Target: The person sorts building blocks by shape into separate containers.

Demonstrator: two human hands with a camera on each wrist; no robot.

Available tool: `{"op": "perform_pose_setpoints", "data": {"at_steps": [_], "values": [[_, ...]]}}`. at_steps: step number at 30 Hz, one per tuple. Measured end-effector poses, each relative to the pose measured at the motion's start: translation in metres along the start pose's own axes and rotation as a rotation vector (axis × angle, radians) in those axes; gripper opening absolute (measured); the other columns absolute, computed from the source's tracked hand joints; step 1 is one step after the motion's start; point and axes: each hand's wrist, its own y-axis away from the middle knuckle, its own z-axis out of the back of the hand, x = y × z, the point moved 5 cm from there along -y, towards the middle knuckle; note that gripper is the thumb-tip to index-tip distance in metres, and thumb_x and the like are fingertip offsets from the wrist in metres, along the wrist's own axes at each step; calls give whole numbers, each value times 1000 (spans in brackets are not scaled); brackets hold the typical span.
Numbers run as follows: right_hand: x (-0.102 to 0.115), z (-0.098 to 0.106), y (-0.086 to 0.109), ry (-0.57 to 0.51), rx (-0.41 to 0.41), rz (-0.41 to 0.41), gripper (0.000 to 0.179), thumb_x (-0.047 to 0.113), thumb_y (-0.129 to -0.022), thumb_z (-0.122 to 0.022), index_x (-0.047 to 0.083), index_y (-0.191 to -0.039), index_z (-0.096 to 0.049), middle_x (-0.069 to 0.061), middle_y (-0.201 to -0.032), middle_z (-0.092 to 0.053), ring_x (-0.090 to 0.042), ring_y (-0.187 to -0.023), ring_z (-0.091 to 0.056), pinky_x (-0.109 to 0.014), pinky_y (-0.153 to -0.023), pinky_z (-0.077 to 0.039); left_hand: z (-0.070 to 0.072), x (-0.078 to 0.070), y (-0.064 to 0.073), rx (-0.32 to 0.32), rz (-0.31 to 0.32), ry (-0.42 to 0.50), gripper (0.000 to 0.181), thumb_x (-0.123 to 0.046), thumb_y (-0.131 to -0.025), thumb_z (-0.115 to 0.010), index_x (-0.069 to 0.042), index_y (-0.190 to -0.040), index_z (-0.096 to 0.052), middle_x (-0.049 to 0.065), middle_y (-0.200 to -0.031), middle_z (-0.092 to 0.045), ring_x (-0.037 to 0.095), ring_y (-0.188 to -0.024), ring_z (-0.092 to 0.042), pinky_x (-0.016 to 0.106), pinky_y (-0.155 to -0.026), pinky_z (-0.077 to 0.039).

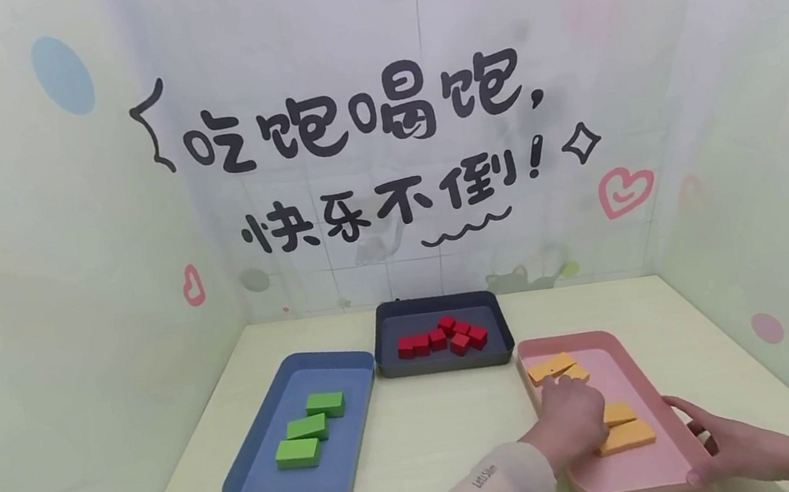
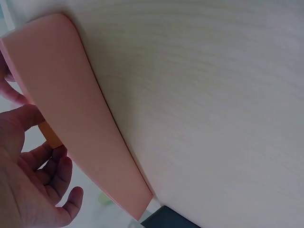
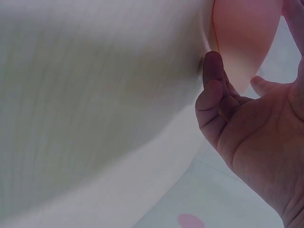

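Observation:
My left hand [image 1: 572, 416] reaches over the left side of the pink tray [image 1: 653, 392], fingertips down among orange rectangular blocks. In the left wrist view an orange block [image 2: 50, 135] shows between its thumb and fingers. Two orange blocks lie at the far end, one of them the flat block [image 1: 551, 368] against the wall. Nearer me, past the hand, are another partly hidden block [image 1: 619, 414] and a long block [image 1: 626, 436]. Around the tray's near right corner my right hand [image 1: 744, 445] holds the outer wall, index finger along the long side, thumb at the corner, other fingers curled.
A blue tray [image 1: 255, 442] on the left carries three green blocks [image 1: 307, 428]. At the back middle stands a dark tray [image 1: 385, 340] with several red cubes [image 1: 438, 338]. All three trays rest on a pale wooden table [image 1: 443, 432], with printed curtains [image 1: 398, 271] around it.

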Motion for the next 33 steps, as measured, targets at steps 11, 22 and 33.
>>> {"op": "perform_pose_setpoints", "data": {"at_steps": [11, 22, 33], "values": [[-2, 2, -3, -8, 8, -9, 88, 14, -84, -65, -1, -141, 1, -17, -111, -46, -16, -84, -60, -19, -69, -42, -9, -13, 1, 10, -30, -13, 37, -53, -77, -62, -26, -56, -52, -10, -60, -46, 10, -67, -42, 35, -76, -35], [-2, 7, -4, 7, 16, -9, 90, 13, -83, -65, -6, -140, 3, -17, -110, -45, -16, -80, -59, -19, -68, -41, 6, 27, -4, -53, 11, -15, 33, -56, -80, -58, -27, -63, -57, -10, -75, -53, 11, -81, -48, 42, -89, -36], [39, 39, -38, 424, -368, -52, 83, 36, -81, -66, -6, -139, -23, -29, -106, -42, -14, -71, -50, -28, -56, -42, 34, 119, 6, -155, 127, 33, 33, -52, -82, -57, -25, -98, -65, -3, -100, -56, 18, -92, -48, 42, -82, -39]]}}
